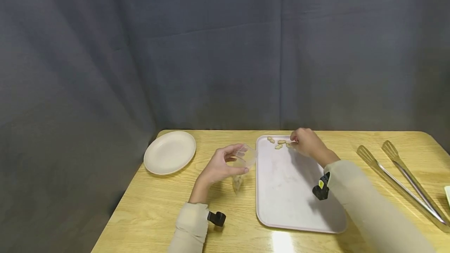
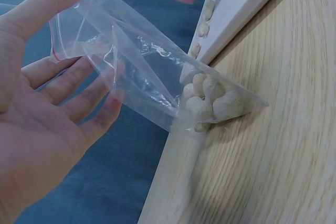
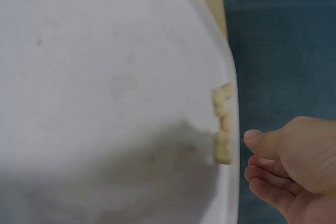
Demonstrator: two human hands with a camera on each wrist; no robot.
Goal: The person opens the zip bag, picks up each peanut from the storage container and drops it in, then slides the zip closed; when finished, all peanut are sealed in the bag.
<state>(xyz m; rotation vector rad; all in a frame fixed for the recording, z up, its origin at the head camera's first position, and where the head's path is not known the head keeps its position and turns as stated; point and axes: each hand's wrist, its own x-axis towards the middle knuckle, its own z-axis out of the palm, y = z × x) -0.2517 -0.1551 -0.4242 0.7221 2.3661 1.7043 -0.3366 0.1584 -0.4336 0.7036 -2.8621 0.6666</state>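
My left hand [image 1: 218,166] holds a clear plastic zip bag [image 2: 142,51] by its mouth, the thumb on one edge and the fingers behind the other, so the mouth gapes. Several unshelled peanuts [image 2: 212,98] lie in the bag's bottom corner, which hangs close over the wood table. More peanuts [image 1: 280,143] lie along the far edge of a pale tray [image 1: 288,190]. Over that edge is my right hand [image 1: 306,142], right by these peanuts. The right wrist view shows its fingers [image 3: 273,184] loosely bent, thumb apart from them, with nothing visible between.
A round cream plate [image 1: 170,152] stands at the table's far left. Metal tongs [image 1: 408,182] lie spread to the right of the tray. Part of a pale item [image 1: 447,195] shows at the right edge. A dark curtain [image 1: 225,50] hangs behind the table [image 1: 140,214].
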